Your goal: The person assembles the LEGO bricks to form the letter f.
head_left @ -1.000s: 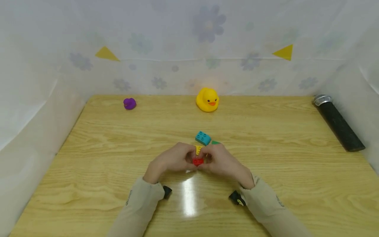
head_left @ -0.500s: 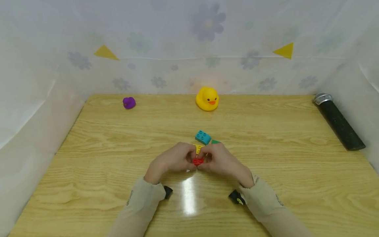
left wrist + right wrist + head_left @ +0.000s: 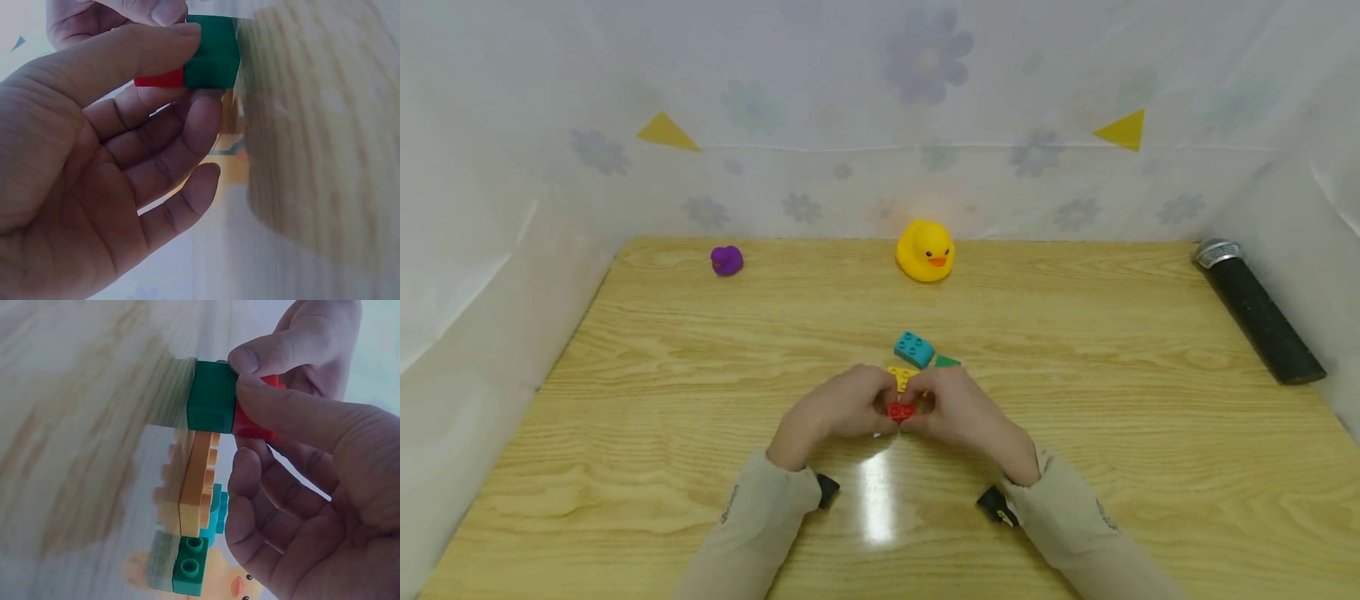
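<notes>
Both hands meet over the table in the head view, with a red toy brick (image 3: pixel 901 412) between them. In the right wrist view the red brick sits on a green brick (image 3: pixel 211 397), close to or on the tabletop. My left hand (image 3: pixel 842 406) pinches the stacked bricks from the left, its thumb at the joint between red and green. From the other side my right hand (image 3: pixel 966 412) pinches the same pair, thumb near the left thumb. Just beyond lies a yellow brick (image 3: pixel 901 377), partly hidden by fingers.
A teal brick (image 3: pixel 914 348) and another green brick (image 3: pixel 947 362) lie beyond the hands. Farther back sit a yellow rubber duck (image 3: pixel 925 252) and a small purple duck (image 3: pixel 727 261). A microphone (image 3: pixel 1262 312) lies along the right edge of the wooden table (image 3: pixel 662 375).
Both hands keep their grip on the brick pair and have shifted only very slightly. The other objects stay where they were.
</notes>
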The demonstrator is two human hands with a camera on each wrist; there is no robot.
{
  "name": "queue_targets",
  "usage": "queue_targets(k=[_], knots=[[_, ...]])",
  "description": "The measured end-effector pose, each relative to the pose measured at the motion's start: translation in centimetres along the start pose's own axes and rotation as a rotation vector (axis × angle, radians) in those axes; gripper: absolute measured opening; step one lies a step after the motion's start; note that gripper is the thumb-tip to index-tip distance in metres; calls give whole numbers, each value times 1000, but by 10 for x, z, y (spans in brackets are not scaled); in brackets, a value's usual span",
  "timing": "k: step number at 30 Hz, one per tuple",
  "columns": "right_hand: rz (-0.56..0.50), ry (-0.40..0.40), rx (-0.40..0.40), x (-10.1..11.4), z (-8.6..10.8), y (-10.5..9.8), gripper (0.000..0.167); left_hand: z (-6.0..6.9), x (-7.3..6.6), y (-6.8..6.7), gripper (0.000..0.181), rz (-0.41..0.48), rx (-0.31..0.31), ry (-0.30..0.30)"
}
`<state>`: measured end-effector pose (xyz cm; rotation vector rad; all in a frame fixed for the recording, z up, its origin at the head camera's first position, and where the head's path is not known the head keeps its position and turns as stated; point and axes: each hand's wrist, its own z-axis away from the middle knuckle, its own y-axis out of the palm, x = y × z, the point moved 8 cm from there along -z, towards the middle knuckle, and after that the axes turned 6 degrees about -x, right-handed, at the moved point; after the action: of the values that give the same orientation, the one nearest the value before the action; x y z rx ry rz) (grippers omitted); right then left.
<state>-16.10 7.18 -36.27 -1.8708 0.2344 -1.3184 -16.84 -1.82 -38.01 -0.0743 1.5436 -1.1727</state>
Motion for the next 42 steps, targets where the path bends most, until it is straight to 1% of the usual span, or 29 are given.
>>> queue_targets(k=[4, 6, 8, 13, 19, 26, 30, 36, 42], knots=[[-1, 31, 20, -3, 1, 1, 14, 0, 0, 0, 18, 13, 4, 3], [7, 35, 29, -4, 1, 1, 14, 0, 1, -1, 16, 17, 5, 2], [19, 25, 35, -3, 0, 2, 14, 0, 2, -1, 15, 15, 6, -9], [45, -7, 84, -4, 1, 5, 16, 3, 5, -2, 15, -26, 10, -37], [42, -29, 116, -6, 1, 6, 16, 2, 9, -1, 17, -64, 1, -30], [19, -43, 186, -6, 1, 9, 16, 3, 7, -2, 18, -69, 3, -20], [11, -48, 211, -5, 2, 9, 15, 3, 8, -1, 20, -67, 7, -34], [-17, -52, 215, -4, 3, 4, 14, 3, 11, 0, 21, -59, 18, -78], [-13, -56, 168, -8, 2, -6, 12, 3, 12, 1, 21, -68, 11, -81]])
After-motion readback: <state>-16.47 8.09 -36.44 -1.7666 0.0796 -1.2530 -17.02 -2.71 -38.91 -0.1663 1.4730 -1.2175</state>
